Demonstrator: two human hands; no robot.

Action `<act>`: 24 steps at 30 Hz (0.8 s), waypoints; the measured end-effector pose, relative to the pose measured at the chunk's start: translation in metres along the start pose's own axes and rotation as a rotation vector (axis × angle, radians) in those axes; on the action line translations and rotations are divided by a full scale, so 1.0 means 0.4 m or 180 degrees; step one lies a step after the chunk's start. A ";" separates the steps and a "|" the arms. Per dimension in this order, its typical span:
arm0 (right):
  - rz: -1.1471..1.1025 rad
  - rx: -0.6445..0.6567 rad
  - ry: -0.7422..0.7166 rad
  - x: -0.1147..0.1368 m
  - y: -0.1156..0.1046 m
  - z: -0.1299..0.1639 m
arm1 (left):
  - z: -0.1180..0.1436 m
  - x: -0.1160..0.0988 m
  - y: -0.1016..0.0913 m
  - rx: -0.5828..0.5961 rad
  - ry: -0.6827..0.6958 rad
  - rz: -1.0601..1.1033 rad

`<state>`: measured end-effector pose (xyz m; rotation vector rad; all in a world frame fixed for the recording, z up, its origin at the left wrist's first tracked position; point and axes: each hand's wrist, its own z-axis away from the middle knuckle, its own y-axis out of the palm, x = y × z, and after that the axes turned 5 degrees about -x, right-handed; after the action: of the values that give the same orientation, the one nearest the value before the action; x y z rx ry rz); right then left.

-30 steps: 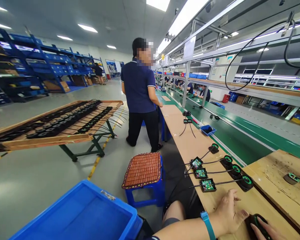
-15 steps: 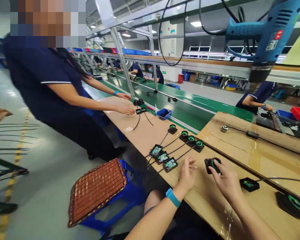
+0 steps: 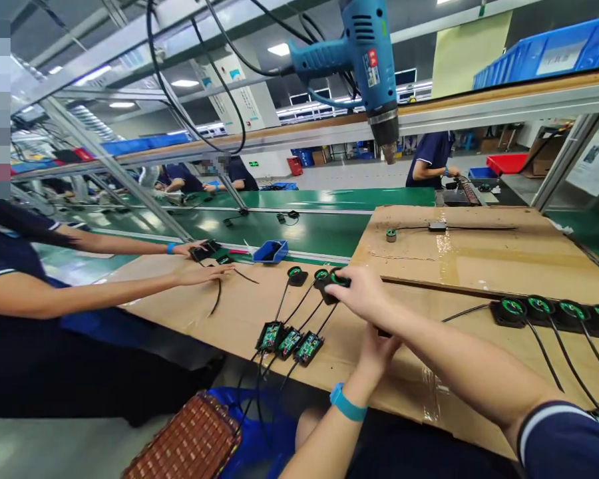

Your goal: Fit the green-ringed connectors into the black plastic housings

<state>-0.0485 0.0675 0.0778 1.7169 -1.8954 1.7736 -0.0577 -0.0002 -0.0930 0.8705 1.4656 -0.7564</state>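
Observation:
My right hand reaches left across the cardboard-covered bench and grips a black round part with a green ring, at the end of a row of two like parts. Thin wires run from these down to three small green circuit boards in black cases. My left hand, with a blue wristband, lies on the bench under my right forearm. Its fingers are hidden, with something dark at their tips.
A co-worker's hands handle similar wired parts at left. A blue heat gun hangs overhead. A raised wooden board is behind, more ring parts lie at right, a small blue bin sits by the green conveyor, and a cushioned stool is below.
The view swung right. My right hand carried the ring part left to the end of the row. My left hand slid under my right forearm. The co-worker's hands stay on their parts.

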 end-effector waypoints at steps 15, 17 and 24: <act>0.1514 0.0366 0.1154 -0.340 0.147 0.008 | 0.077 -0.081 -0.267 0.0159 -0.1276 -0.0652; 0.1456 0.0237 0.1203 -0.352 0.183 0.013 | 0.103 -0.075 -0.265 0.0087 -0.0692 -0.1789; 0.0926 -0.0277 0.0958 -0.389 0.251 0.011 | 0.151 -0.036 -0.284 0.0317 -0.0117 -0.2940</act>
<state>-0.0541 0.1403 -0.0923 1.1149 -2.1270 1.8767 -0.1247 -0.1106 -0.0872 0.1961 1.7992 -1.5151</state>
